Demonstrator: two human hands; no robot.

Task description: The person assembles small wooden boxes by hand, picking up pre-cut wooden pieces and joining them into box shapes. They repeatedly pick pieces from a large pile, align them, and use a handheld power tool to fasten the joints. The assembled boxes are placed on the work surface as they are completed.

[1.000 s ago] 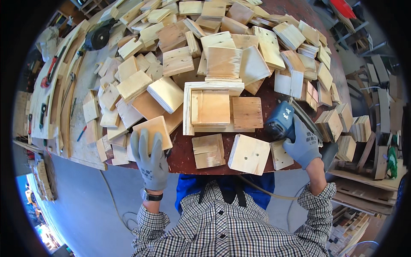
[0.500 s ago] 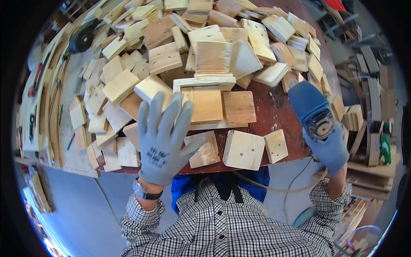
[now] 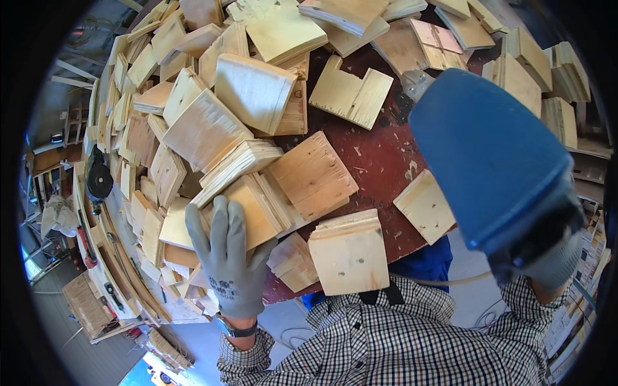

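Observation:
My left hand [image 3: 228, 264], in a grey glove with a watch at the wrist, lies on a small plywood assembly, fingers stretched over its panel [image 3: 246, 201] and thumb apart. A layered plywood strip [image 3: 238, 168] runs along the assembly's far side, and a brown square board [image 3: 313, 175] adjoins it on the right. Raised at the right, my gloved right hand [image 3: 559, 262] is closed round a blue nail gun [image 3: 483, 151]. The gun's large rounded housing is close to the camera and hides most of that hand. Its nose points toward the table.
Plywood blocks [image 3: 254, 90] are heaped across the far and left parts of the red table [image 3: 367, 161]. Several blocks lie near the front edge, including a thick one [image 3: 349, 254]. A black round tool [image 3: 98, 180] sits far left. A pale hose [image 3: 450, 281] passes before my body.
My left hand has come down from above onto the plywood assembly. The nail gun has risen closer to the camera in my right hand. My view has turned and moved nearer the blocks.

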